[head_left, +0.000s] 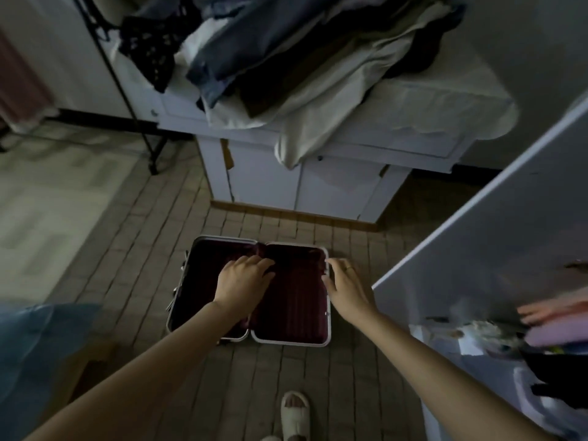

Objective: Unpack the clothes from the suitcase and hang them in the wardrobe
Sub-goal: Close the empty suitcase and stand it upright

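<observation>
Your blue garment at the lower left is cut off and blurred. The suitcase lies open on the tiled floor, its ribbed maroon lining too dark to show any contents. Your left hand rests inside, fingers loosely curled, holding nothing visible. Your right hand touches the metal rim, fingers extended. Folded clothes pile on the white bench. The wardrobe door stands right.

Dim room: tiled floor, white cabinet, perhaps a rug at left.
</observation>
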